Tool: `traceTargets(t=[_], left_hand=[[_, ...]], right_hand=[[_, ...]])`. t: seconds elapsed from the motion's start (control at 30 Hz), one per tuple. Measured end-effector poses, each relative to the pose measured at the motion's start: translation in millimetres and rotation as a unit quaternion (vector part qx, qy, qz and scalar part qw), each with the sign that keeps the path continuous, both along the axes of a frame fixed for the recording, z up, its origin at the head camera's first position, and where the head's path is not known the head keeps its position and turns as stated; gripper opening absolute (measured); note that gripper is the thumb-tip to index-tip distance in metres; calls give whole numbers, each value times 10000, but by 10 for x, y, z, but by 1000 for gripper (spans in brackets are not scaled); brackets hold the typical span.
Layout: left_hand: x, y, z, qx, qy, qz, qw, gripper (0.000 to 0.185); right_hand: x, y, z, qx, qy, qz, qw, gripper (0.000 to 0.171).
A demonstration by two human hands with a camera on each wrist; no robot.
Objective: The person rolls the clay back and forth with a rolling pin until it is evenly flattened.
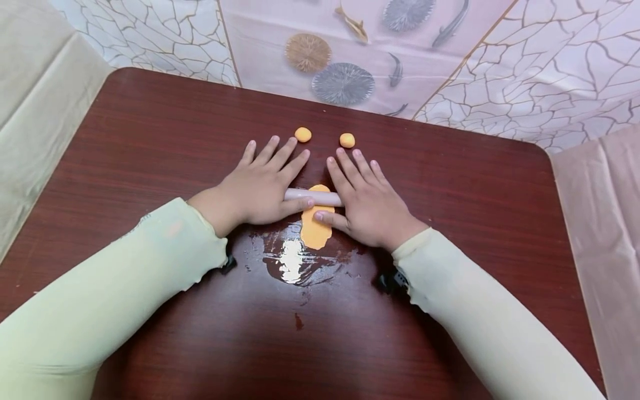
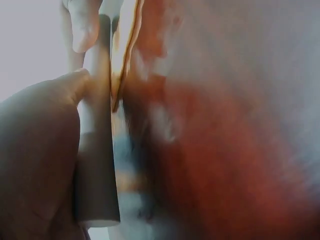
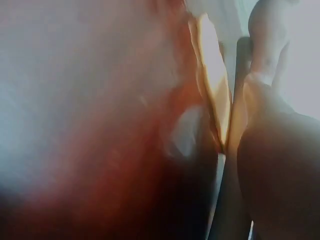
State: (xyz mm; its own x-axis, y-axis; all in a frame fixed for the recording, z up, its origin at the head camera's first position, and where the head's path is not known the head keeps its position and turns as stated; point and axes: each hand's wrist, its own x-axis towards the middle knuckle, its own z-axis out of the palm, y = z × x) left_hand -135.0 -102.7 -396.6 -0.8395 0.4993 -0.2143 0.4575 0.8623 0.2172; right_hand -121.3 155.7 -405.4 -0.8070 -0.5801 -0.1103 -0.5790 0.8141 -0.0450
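A person presses a thin grey rolling pin (image 1: pixel 312 196) against the counter (image 1: pixel 450 183) with both hands. The pin's long axis runs from 9 o'clock to 3 o'clock across the head view, with its ends hidden under the palms and only its middle showing. It lies across a flattened strip of orange dough (image 1: pixel 316 225), whose long axis runs the other way, from 12 o'clock to 6 o'clock; most of the strip extends toward 6 o'clock from the pin, and a small edge shows on the 12 o'clock side.

The left hand (image 1: pixel 260 186) lies flat on the pin's 9 o'clock end, fingers straight and spread, pointing toward 1 o'clock. The right hand (image 1: pixel 367 200) lies flat on the 3 o'clock end, fingers straight and pointing toward 11 o'clock, its thumb resting on the dough. Neither grip is curled round the pin; both are spread and pressing down.

The left wrist view shows the pin (image 2: pixel 97 165) beside the palm with the dough's edge (image 2: pixel 122 55) next to it; the right wrist view is blurred but shows the dough (image 3: pixel 215 95) against the pin.

Two small orange dough balls (image 1: pixel 303 134) (image 1: pixel 347 140) sit at 12 o'clock of the fingertips, apart from each other. A shiny smear (image 1: pixel 295 261) lies on the counter at 6 o'clock of the dough strip. No containers are in view.
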Motion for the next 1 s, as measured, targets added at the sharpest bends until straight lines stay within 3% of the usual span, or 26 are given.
traceTargets(t=[0.3, 0.7, 1.0], left_hand=[[-206, -33, 0, 124, 31, 224, 9997, 84], [-345, 28, -77, 217, -117, 601, 9979, 76], [-473, 72, -68, 131, -147, 855, 9961, 76]], right_hand=[[-286, 37, -18, -135, -318, -348, 9988, 87], [-439, 81, -36, -249, -106, -731, 9970, 88], [-567, 100, -38, -257, -222, -971, 9947, 90]])
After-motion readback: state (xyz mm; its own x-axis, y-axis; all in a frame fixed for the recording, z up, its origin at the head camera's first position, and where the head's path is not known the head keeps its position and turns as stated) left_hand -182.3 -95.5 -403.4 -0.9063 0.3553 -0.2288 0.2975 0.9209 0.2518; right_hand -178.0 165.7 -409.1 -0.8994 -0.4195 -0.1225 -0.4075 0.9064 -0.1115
